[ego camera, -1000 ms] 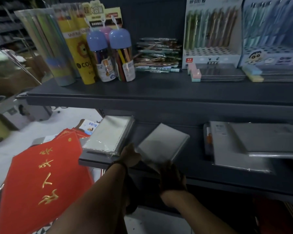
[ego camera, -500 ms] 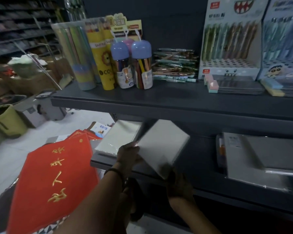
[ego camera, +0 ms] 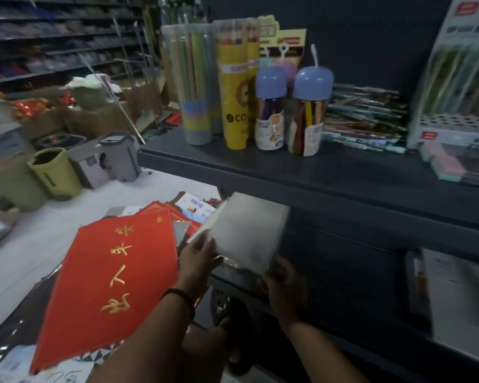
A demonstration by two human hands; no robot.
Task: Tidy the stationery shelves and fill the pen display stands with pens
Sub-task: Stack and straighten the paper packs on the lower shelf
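- A person's two bare hands hold a white wrapped notebook in front of a dark set of shelves; the whole view is dim and slightly blurred.
- The left hand grips the notebook's left edge, fingers laid along it. A dark band circles that wrist.
- The right hand holds the notebook's lower right corner from beneath; its fingertips are hidden under the wrapping.
- The notebook is tilted, its far edge raised, over the front left corner of the lower shelf, just under the front edge of the upper shelf.
- At the upper shelf's left end stand a clear tube of pencils and, just beside it, a yellow tube of coloured pencils.
- Next to them stand two short tubes with blue caps, close together.
- To their right lies a loose pile of pens, stacked sideways against the back.
- At the right edge of the upper shelf stands a pen display stand, with pens upright along its back and open holes across its front.
- A pastel block lies in front of the stand.
- More wrapped notebooks lie flat at the lower shelf's right end.
- Left of the shelves, a red sheet with gold characters lies on other papers.
- On the floor beyond stand a green bin and a grey bin.
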